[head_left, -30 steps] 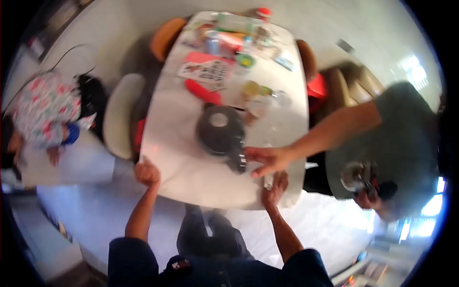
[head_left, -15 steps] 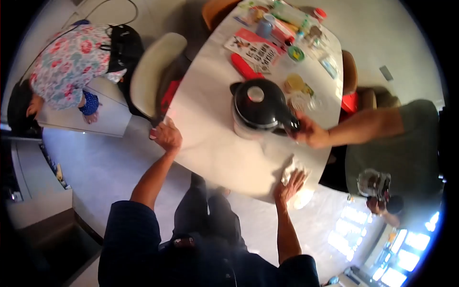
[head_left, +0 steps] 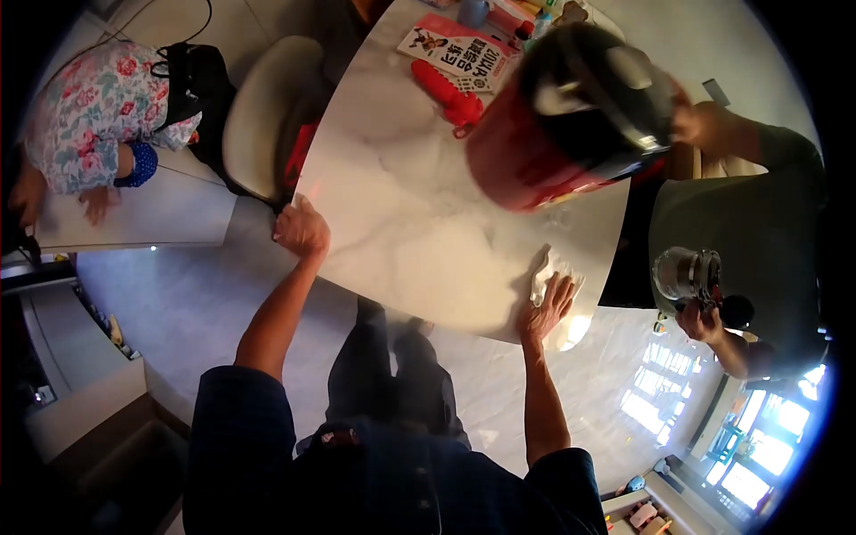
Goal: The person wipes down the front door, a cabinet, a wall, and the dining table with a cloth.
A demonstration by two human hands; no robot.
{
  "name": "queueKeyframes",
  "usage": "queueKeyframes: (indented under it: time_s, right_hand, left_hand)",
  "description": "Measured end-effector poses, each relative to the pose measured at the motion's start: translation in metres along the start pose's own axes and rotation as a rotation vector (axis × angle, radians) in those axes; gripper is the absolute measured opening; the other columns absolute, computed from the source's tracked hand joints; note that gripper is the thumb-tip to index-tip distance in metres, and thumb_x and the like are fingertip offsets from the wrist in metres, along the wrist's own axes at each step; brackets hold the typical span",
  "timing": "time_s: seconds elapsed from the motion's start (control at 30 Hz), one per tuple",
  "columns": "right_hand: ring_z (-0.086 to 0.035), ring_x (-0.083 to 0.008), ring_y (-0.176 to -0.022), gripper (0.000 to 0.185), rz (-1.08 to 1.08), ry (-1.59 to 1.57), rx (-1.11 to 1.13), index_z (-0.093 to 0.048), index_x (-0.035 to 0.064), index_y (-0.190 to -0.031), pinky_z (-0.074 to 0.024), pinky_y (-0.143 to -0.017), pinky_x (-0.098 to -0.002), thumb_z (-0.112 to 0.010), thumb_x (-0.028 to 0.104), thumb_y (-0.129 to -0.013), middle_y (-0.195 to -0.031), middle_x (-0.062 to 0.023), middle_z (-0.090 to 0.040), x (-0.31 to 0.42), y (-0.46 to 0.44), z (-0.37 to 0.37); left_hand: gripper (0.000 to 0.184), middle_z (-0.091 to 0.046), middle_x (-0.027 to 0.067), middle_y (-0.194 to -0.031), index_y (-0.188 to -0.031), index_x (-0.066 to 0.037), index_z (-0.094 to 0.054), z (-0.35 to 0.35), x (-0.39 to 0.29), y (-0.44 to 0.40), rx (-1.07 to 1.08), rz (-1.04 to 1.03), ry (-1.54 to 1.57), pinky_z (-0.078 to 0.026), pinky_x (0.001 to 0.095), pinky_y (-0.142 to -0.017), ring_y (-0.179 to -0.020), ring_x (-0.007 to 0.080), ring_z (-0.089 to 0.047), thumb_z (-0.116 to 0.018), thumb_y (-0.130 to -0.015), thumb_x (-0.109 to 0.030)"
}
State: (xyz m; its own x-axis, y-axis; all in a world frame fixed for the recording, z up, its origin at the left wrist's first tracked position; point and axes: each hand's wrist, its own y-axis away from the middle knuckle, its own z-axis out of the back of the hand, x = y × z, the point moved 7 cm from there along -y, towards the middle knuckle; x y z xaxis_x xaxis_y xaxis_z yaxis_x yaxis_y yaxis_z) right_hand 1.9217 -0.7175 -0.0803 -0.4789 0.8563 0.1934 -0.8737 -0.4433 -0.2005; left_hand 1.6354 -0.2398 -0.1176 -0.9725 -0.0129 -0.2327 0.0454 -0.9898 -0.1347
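My left hand (head_left: 301, 227) is at the left edge of the white table (head_left: 383, 196), its fingers curled round the rim. Near the table's front right corner, my right hand (head_left: 548, 308) presses on a crumpled white cloth (head_left: 546, 275) that sticks out past the fingertips. Above the tabletop, beyond my right hand, is a red electric kettle (head_left: 517, 152) with a black lid, tilted and blurred. A person on the right holds it up by its handle. That person's other hand (head_left: 703, 323) holds a glass jug (head_left: 685, 272).
A red toy-like object (head_left: 446, 92) and a pink and white book (head_left: 459, 53) lie on the far left of the table. A blue cup (head_left: 473, 12) is behind them. A pale chair (head_left: 267, 120) and a person in a floral top (head_left: 94, 116) are at the left.
The other person has lifted the kettle off the table, up and to the right. The view has shifted, so the far tabletop items sit higher. My hands keep nearly the same places.
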Motion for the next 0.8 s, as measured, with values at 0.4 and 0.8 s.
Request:
queueKeyframes:
  time_s: [0.4,0.8]
  right_hand:
    - [-0.019,-0.0387,-0.144,0.074,-0.009,-0.152,0.010,-0.040,0.0113,-0.146,-0.0118,-0.115,-0.0521,-0.029,0.062,-0.093,-0.153,-0.0219,-0.028,0.048,0.078,0.005]
    - [-0.016,-0.0415,-0.144,0.075,-0.113,-0.114,0.129,-0.036,0.0068,-0.146,-0.0123,-0.116,-0.0529,-0.060,0.018,-0.076,-0.153,-0.0247,-0.024,0.077,0.106,0.016]
  left_hand:
    - [0.057,-0.053,0.0178,-0.127,-0.123,-0.002,-0.051,-0.006,0.023,0.023,0.219,0.023,-0.057,-0.042,0.0541,-0.092,-0.117,0.0363,-0.051,-0.035,-0.099,-0.051]
    - [0.034,-0.064,0.0121,-0.092,-0.096,-0.008,-0.063,-0.039,0.061,0.033,-0.553,-0.784,-0.124,-0.051,0.0447,-0.065,-0.083,0.0286,-0.062,-0.041,-0.098,-0.034]
